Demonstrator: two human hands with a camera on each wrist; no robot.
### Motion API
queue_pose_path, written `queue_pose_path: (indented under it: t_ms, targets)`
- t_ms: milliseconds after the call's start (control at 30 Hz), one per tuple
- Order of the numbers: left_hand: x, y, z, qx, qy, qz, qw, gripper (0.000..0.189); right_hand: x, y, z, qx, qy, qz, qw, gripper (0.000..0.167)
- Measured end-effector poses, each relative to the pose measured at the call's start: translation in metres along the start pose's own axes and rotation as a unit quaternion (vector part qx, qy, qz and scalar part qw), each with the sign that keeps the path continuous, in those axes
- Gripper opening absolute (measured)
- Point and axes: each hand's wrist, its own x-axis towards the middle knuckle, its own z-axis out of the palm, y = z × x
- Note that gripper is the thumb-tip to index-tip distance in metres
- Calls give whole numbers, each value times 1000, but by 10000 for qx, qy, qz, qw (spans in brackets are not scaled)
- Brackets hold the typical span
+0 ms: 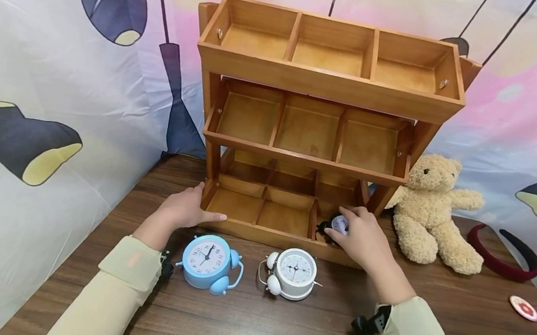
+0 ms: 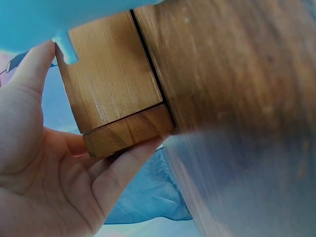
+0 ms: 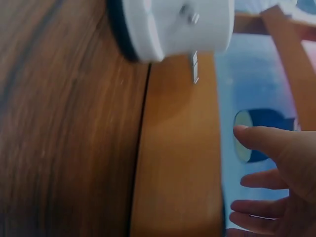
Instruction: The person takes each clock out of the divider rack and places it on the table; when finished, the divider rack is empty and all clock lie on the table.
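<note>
My left hand (image 1: 185,208) grips the left front corner of the bottom tier of a three-tier wooden shelf (image 1: 330,82), its fingers against the end piece (image 2: 131,131). Over the right compartment of that tier is my right hand (image 1: 364,236), beside a black alarm clock (image 1: 339,224) lying face up there. In the right wrist view its fingers (image 3: 264,180) are spread loosely, with nothing seen between them. A blue twin-bell alarm clock (image 1: 206,258) lies face up on the table near my left wrist. A white alarm clock (image 1: 294,272) lies to its right, bells pointing left.
A tan teddy bear (image 1: 427,210) sits right of the shelf. Farther right on the wooden table (image 1: 252,333) are a dark red headband (image 1: 502,265) and a small oval item with a red design (image 1: 524,308). A printed cloth backdrop (image 1: 110,93) stands behind.
</note>
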Motion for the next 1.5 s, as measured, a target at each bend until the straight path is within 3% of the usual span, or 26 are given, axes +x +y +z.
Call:
queue_pose_path:
  t_ms: [467,800,1133,1500]
  targets:
    - [1,2,-1,-7,42,31,10000,118,11,23,10,-307,-321,323,9985,92]
    - [2,2,-1,23,72,11,10000,117,14,28,13,-601,-329,259,9973,89]
    - [2,2,2,22,49,34,10000,119,15,27,7,-319,-378,446,9978,90]
    - [3,-2,3,-7,49,-20,10000,119,11,18,-12,-238,-7,339,9991,86]
